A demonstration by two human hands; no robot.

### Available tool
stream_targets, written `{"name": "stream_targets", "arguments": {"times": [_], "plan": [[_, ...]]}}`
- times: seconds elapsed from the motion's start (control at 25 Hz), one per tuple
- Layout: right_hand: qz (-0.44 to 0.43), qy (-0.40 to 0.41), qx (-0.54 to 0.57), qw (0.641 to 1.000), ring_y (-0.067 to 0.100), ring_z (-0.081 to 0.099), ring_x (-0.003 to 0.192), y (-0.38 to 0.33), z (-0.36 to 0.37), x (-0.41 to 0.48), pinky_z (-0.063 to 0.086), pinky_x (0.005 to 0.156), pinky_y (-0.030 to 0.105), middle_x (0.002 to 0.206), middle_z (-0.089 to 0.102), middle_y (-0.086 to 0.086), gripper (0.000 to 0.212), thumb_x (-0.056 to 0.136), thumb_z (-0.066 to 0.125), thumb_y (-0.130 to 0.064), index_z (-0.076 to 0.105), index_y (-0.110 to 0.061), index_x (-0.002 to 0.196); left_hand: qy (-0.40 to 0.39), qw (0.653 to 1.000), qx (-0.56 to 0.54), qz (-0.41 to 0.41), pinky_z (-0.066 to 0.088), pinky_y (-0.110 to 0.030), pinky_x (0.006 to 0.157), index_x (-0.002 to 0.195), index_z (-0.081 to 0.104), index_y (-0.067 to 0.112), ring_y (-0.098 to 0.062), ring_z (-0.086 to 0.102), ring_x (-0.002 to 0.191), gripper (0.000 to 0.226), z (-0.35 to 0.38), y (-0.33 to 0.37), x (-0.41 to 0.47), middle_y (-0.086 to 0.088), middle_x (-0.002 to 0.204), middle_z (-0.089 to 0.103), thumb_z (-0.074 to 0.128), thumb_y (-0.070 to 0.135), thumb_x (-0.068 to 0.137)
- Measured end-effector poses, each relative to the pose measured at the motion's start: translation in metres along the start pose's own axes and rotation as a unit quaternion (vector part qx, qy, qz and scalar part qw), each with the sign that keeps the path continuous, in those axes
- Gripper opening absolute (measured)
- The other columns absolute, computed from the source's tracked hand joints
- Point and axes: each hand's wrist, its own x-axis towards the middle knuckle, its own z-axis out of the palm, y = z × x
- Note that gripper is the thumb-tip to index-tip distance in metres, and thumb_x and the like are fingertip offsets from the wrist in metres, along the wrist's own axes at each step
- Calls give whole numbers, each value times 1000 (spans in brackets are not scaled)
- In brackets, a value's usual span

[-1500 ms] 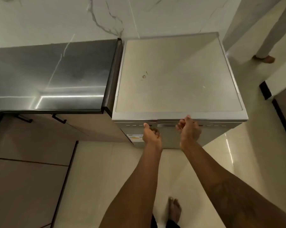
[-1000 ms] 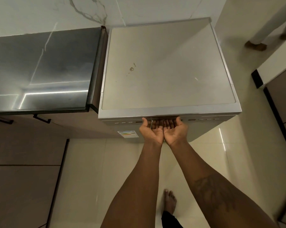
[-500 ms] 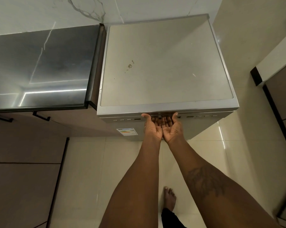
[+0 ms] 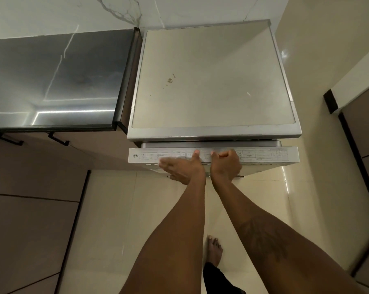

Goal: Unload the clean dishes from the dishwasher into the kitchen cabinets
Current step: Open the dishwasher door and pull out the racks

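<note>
The dishwasher (image 4: 213, 81) sits at twelve o'clock, its door (image 4: 264, 157) cracked open at the top. Our right grip (image 4: 225, 166) curls over the door's edge; our left grip (image 4: 183, 168) presses it, fingers straight. We judge nothing unloaded yet.

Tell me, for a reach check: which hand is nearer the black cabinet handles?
Left. The left hand rests on the dishwasher door, on the side toward the cabinet handles; the right hand grips the door's top edge, farther right.

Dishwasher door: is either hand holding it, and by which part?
The right hand grips the dishwasher door by its top edge, mid-width, fingers curled over it. The left hand lays its thumb there, fingers straight.
</note>
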Motion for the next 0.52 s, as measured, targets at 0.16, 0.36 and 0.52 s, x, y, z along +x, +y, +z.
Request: {"name": "stream_targets", "arguments": {"times": [0.16,0.36,0.52], "plan": [[-236,-109,-181,948,25,56,115,24,7,2,45,98,33,118,64,9,27,89,68,-20,65,-7,113,11,944,225,239,1,-44,124,157,3,6,-25,2,153,111,-16,-26,7,-12,166,3,69,54,83],[-257,-238,-379,857,28,8,153,60,-10,-10,5,123,46,164,19,11,63,105,33,-39,19,-7,157,-122,841,383,363,3,-45,123,156,15,2,-26,5,153,89,-34,-61,17,-12,163,18,60,47,94],[-258,-293,-432,813,29,7,154,89,-24,-30,6,124,47,166,14,10,66,104,35,-42,14,-11,159,-207,798,423,376,5,-47,123,156,11,4,-26,2,153,90,-41,-95,17,-11,165,12,62,43,93]]}}
